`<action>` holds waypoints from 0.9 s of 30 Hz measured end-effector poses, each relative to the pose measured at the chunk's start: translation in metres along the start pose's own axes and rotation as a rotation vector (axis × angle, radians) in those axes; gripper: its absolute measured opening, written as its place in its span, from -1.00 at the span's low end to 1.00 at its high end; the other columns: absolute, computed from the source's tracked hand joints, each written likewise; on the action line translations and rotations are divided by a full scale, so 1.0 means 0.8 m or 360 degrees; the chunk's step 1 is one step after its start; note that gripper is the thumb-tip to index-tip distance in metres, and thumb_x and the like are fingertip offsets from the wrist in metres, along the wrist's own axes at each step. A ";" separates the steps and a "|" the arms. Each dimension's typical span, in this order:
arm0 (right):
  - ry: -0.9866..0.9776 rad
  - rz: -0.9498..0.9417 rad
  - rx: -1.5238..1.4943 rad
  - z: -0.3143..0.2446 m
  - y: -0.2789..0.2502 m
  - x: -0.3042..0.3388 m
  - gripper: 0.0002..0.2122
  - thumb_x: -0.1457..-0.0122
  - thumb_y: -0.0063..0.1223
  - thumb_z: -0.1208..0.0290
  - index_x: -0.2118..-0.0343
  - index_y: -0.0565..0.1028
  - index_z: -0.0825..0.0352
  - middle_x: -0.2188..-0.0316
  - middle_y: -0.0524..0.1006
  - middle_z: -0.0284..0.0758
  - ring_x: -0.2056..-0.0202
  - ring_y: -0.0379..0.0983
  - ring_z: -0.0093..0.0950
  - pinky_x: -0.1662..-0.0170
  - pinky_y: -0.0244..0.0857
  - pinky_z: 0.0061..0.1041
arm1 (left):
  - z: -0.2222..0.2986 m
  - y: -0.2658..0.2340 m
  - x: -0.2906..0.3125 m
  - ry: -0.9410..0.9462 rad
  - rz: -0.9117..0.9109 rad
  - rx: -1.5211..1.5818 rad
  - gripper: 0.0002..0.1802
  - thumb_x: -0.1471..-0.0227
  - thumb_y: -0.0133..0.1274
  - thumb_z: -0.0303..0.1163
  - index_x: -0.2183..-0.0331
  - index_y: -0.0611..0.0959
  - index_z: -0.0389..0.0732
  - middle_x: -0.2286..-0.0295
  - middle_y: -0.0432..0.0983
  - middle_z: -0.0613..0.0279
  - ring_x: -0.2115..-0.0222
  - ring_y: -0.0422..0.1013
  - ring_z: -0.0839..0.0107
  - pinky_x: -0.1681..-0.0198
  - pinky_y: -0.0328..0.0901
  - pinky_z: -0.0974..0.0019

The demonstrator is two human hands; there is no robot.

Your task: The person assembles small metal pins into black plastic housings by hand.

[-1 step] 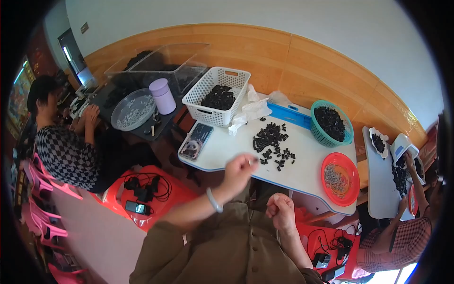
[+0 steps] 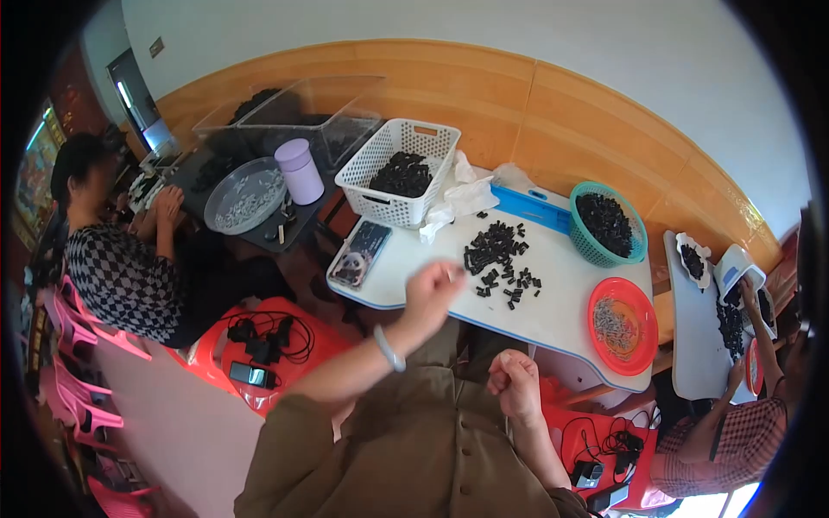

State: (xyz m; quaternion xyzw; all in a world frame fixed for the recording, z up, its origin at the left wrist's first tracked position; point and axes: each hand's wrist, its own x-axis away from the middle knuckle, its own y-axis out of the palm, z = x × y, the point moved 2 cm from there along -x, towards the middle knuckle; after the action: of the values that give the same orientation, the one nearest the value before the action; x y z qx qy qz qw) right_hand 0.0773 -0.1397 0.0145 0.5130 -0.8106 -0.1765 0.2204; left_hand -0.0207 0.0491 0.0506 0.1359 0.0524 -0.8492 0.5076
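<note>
My left hand, a pale bangle on its wrist, is over the near edge of the white table. Its fingers are pinched together; what they hold is too small to make out. Just beyond its fingertips lies a loose pile of small black tube-like pieces. Close in front of my body, my right hand is closed with thumb against fingers, its contents hidden. A red plate with small grey pieces stands at the table's right end. Behind it is a green basket of black pieces.
A white basket with black pieces, a blue tray and a phone share the table. Red stools carry cables and devices. One person works at the left, another at the right. A purple canister stands left.
My left hand has shifted slightly up and to the left, its fingers still pinched. My right hand stays nearly in place.
</note>
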 end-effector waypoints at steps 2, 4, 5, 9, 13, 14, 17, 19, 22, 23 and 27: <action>-0.0017 0.0035 0.0017 -0.002 0.005 0.000 -0.75 -0.16 -0.02 0.32 0.60 0.40 0.34 0.80 0.13 -0.53 0.75 -0.02 -0.68 0.66 0.01 -0.63 | -0.005 -0.031 -0.062 0.0256 0.0251 -0.0270 -0.87 0.07 0.15 -0.46 0.38 0.61 -0.23 0.67 0.28 0.53 0.63 0.12 0.74 0.59 0.06 0.57; -0.0002 0.0052 0.0030 -0.002 0.008 -0.002 -0.76 -0.16 -0.02 0.35 0.60 0.40 0.34 0.80 0.14 -0.53 0.74 -0.01 -0.69 0.65 0.01 -0.63 | -0.001 -0.058 -0.130 0.0261 0.0356 -0.0532 -0.81 0.10 0.17 -0.41 0.36 0.60 -0.26 0.67 0.39 0.37 0.62 0.30 0.57 0.53 0.21 0.43; 0.0002 0.0078 0.0045 -0.001 0.009 -0.002 -0.78 -0.15 -0.02 0.38 0.60 0.40 0.33 0.79 0.14 -0.53 0.74 -0.01 -0.70 0.65 0.01 -0.63 | 0.001 -0.068 -0.159 0.0260 0.0415 -0.0638 -0.77 0.10 0.17 -0.40 0.33 0.59 -0.27 0.67 0.42 0.30 0.61 0.39 0.45 0.49 0.28 0.35; 0.0012 0.0089 0.0169 0.007 0.005 -0.011 -0.81 -0.13 0.03 0.41 0.59 0.41 0.32 0.77 0.23 -0.53 0.74 0.06 -0.71 0.66 0.02 -0.66 | -0.019 -0.095 -0.200 0.0399 0.0281 -0.1414 -0.51 0.11 0.15 -0.40 0.08 0.46 -0.31 0.38 0.49 0.04 0.31 0.43 0.08 0.23 0.33 0.16; -0.0047 0.0271 0.0439 -0.001 -0.031 -0.021 -0.84 -0.11 0.06 0.44 0.58 0.42 0.30 0.74 0.28 -0.53 0.71 0.10 -0.74 0.65 0.02 -0.67 | -0.028 -0.035 -0.125 0.0688 0.0059 -0.1173 -0.67 0.15 0.14 -0.43 0.24 0.53 -0.26 0.35 0.46 0.01 0.30 0.40 0.10 0.27 0.32 0.19; -0.0216 0.0381 0.0667 -0.007 -0.047 -0.027 -0.85 -0.10 0.07 0.45 0.57 0.44 0.34 0.70 0.33 -0.52 0.66 0.16 -0.74 0.59 0.06 -0.68 | -0.041 -0.019 -0.107 0.0566 -0.0140 -0.1044 -0.75 0.16 0.13 -0.45 0.32 0.54 -0.25 0.38 0.46 0.05 0.31 0.40 0.11 0.28 0.31 0.19; -0.0552 0.0656 0.1028 -0.018 -0.087 -0.051 -0.86 -0.07 0.09 0.47 0.53 0.45 0.42 0.66 0.37 -0.49 0.55 0.24 -0.71 0.46 0.14 -0.69 | -0.065 0.024 -0.050 0.0549 -0.0479 -0.1084 -0.92 0.16 0.10 -0.48 0.47 0.59 -0.23 0.44 0.47 0.15 0.34 0.40 0.14 0.30 0.32 0.18; -0.0670 0.0729 0.1215 -0.032 -0.097 -0.071 -0.88 -0.05 0.09 0.48 0.51 0.46 0.42 0.64 0.39 -0.44 0.55 0.28 -0.66 0.44 0.19 -0.65 | -0.084 0.040 -0.027 0.0661 -0.0409 -0.1055 -0.88 0.17 0.12 -0.47 0.44 0.60 -0.22 0.44 0.46 0.15 0.34 0.40 0.13 0.30 0.32 0.17; -0.0897 0.0853 0.1652 -0.041 -0.117 -0.102 -0.91 -0.02 0.08 0.49 0.46 0.48 0.41 0.58 0.45 -0.32 0.52 0.38 -0.52 0.40 0.27 -0.54 | -0.108 0.056 -0.013 0.0660 -0.0446 -0.1192 -0.82 0.16 0.16 -0.43 0.38 0.60 -0.20 0.39 0.45 0.19 0.31 0.39 0.15 0.29 0.34 0.17; -0.1008 0.0895 0.1903 -0.041 -0.123 -0.110 -0.91 -0.01 0.07 0.50 0.44 0.49 0.39 0.53 0.47 -0.26 0.49 0.42 -0.43 0.38 0.30 -0.48 | -0.113 0.059 -0.011 0.0662 -0.0461 -0.1288 -0.80 0.15 0.16 -0.43 0.37 0.60 -0.20 0.37 0.44 0.20 0.30 0.38 0.16 0.29 0.34 0.17; -0.1035 0.0585 0.1931 -0.027 -0.106 -0.125 -0.89 0.04 0.09 0.51 0.41 0.50 0.37 0.51 0.47 -0.22 0.44 0.44 -0.29 0.35 0.32 -0.39 | -0.118 0.059 -0.015 0.0707 -0.0488 -0.1344 -0.80 0.15 0.15 -0.45 0.35 0.60 -0.18 0.38 0.43 0.21 0.30 0.38 0.18 0.30 0.34 0.20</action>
State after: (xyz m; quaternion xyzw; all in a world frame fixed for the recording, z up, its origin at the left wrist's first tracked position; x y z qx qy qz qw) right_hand 0.1907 -0.0851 -0.0282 0.3216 -0.8640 0.2016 -0.3309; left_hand 0.0432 0.0579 -0.0340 0.0869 0.5179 -0.7691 0.3642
